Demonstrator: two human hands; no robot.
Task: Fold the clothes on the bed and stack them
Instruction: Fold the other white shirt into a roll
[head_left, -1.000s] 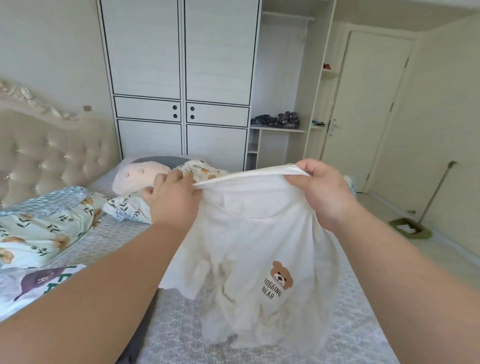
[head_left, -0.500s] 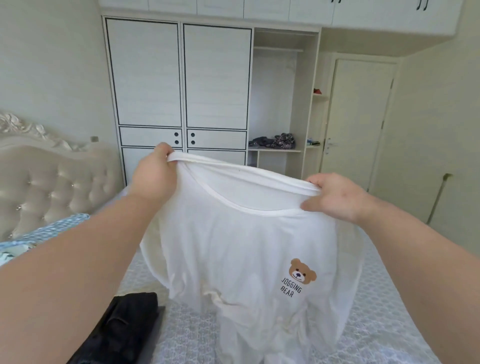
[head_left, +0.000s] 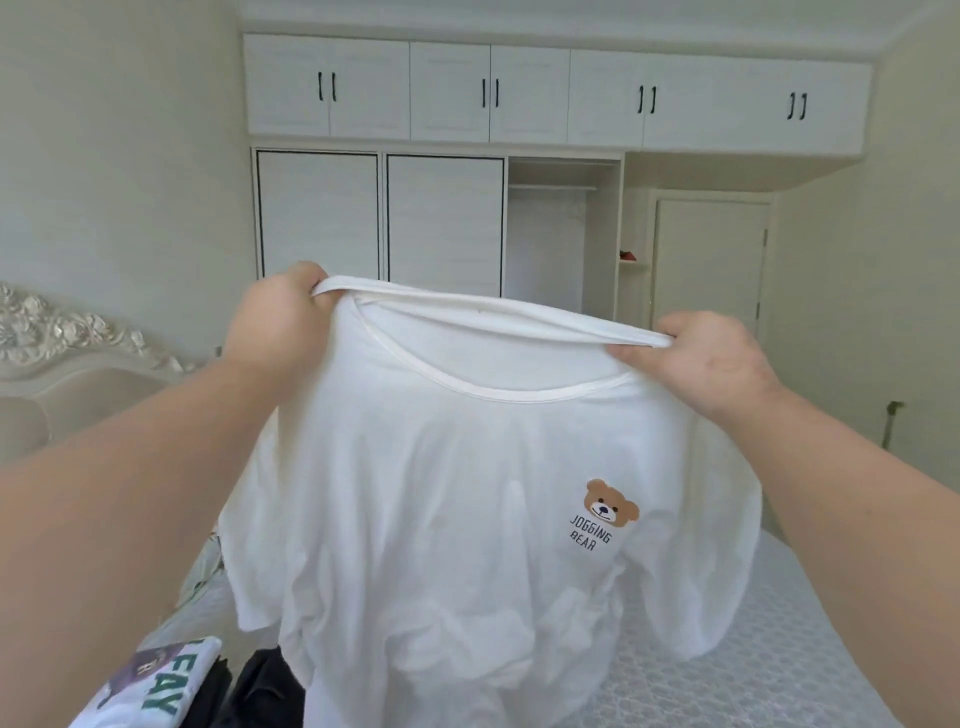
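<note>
Folded clothes (head_left: 156, 686) stacked at near left on bed (head_left: 727, 665). Held up above it, white shirt (head_left: 441, 519), left hand (head_left: 275, 325) and right hand (head_left: 711, 364) each pinching a shoulder beside the collar, likely to hang it straight for folding. Beyond, wardrobe (head_left: 379, 218).

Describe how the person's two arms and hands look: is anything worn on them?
Both forearms are bare, with no sleeve in view. The left hand and the right hand wear no gloves, and no ring, watch or bracelet shows on them.
</note>
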